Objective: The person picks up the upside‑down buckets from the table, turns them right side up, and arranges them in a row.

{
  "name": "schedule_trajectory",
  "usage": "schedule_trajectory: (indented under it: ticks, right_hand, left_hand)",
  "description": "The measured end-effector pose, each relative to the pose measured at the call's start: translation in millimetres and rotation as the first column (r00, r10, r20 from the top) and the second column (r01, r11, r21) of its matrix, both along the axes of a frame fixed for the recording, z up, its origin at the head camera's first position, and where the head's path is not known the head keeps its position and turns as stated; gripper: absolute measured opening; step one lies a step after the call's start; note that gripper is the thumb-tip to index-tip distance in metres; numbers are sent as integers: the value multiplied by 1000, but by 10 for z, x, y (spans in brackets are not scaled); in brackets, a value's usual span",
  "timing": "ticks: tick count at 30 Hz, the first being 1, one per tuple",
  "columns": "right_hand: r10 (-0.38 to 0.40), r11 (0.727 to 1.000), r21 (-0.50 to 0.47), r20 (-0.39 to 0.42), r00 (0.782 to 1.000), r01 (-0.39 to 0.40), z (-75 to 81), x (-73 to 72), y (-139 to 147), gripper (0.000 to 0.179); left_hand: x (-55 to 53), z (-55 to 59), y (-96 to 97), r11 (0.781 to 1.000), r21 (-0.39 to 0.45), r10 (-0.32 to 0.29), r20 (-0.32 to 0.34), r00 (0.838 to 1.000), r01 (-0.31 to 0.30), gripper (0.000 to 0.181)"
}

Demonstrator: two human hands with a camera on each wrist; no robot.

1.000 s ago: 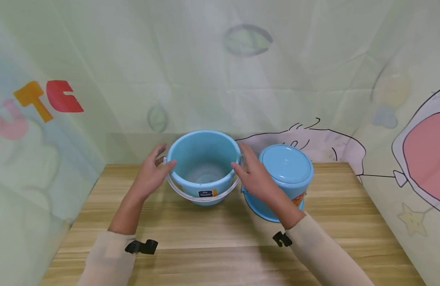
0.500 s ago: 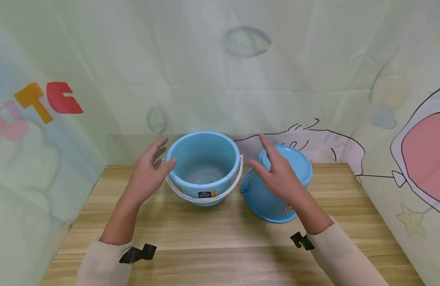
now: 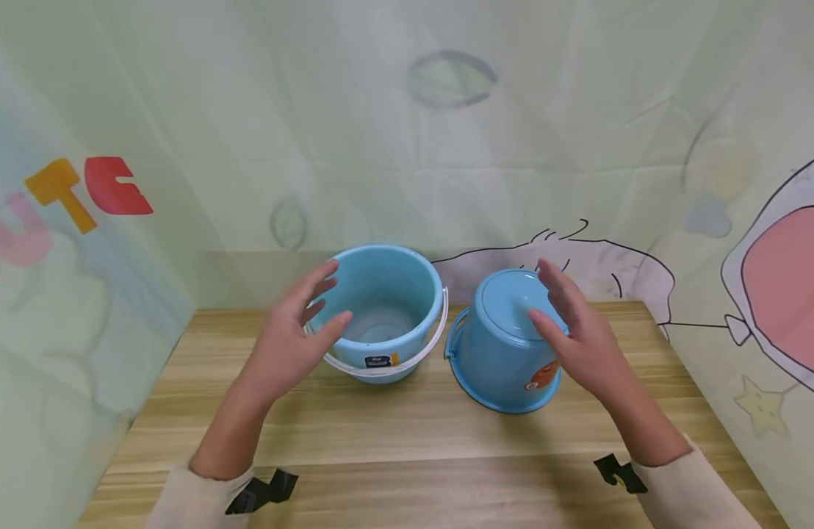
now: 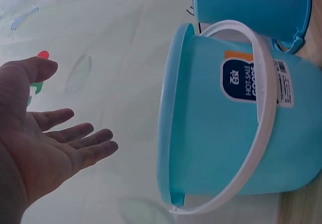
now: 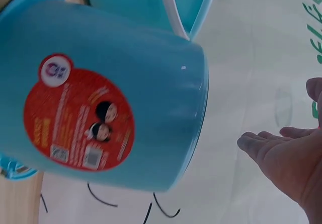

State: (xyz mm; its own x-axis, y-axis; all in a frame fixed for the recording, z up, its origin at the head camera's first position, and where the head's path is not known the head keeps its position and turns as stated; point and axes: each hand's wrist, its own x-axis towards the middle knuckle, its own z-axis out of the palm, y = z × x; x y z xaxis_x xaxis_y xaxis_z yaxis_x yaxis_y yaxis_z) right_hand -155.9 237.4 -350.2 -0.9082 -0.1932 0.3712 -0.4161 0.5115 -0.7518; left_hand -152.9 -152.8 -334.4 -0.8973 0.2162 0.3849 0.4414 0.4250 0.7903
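A light blue bucket (image 3: 380,345) stands upright on the table, its white handle (image 3: 440,330) hanging down in front and a dark label (image 4: 239,78) on its side. To its right a second blue bucket (image 3: 493,360) stands upside down, base up, with a red sticker (image 5: 80,113). My left hand (image 3: 291,334), fingers spread, overlaps the left rim of the upright bucket in the head view; the left wrist view shows a gap between them. My right hand (image 3: 582,342) hovers by the right side of the upturned bucket, palm towards it, fingers extended. Both hands hold nothing.
The wooden table (image 3: 394,433) extends in front of the buckets. A pale printed curtain (image 3: 354,132) hangs close behind them and along both sides. Black straps (image 3: 261,492) sit at both cuffs.
My right hand has left the upright bucket's rim and moved right, past the upturned bucket. My left hand came off the rim and shifted slightly right. The buckets stay in place.
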Motion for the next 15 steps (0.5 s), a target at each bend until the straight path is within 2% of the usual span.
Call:
schedule_trajectory:
  ticks: [4, 8, 15]
  right_hand:
    - [-26, 998, -67, -79, 997, 20, -74, 66, 160, 69]
    - [-59, 996, -74, -131, 990, 50, -167, 101, 318, 70]
    - [-71, 989, -140, -212, 975, 42, -421, 139, 607, 65]
  left_hand:
    - [33, -28, 72, 1000, -6, -28, -38, 999, 28, 69]
    - [79, -62, 164, 998, -15, -63, -63, 996, 62, 69]
    - [149, -160, 356, 992, -50, -119, -90, 989, 115, 64]
